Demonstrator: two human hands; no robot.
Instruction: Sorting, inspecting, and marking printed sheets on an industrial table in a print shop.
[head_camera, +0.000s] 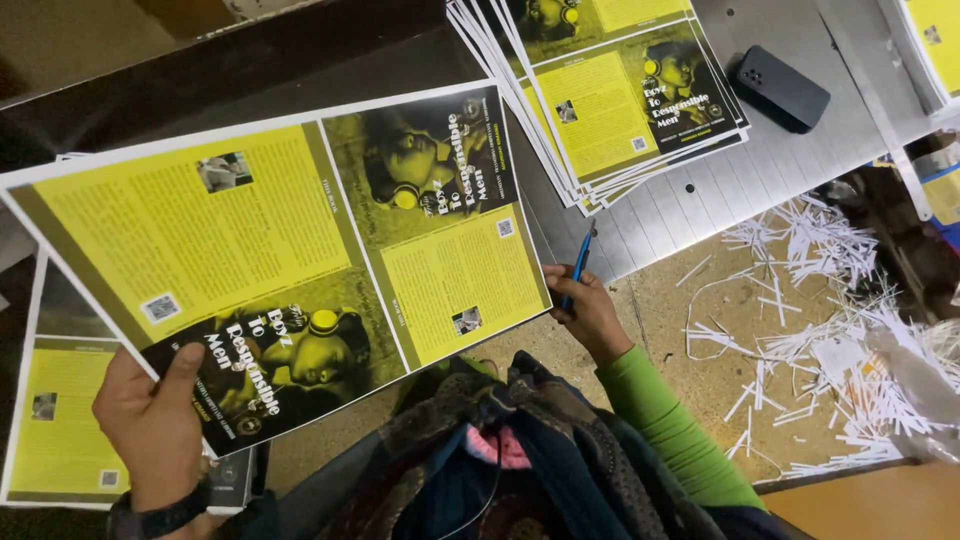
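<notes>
Both hands are holding up one big yellow sheet: left hand pinching its corner, right hand also gripping a blue pen. One stack is lying beyond the fingers, more sheets underneath.

Print finishing workshop. Indicators: fanned stack of printed yellow cover sheets at the far edge of the ribbed metal cutting table; white paper trimmings littering the floor beside it.
</notes>
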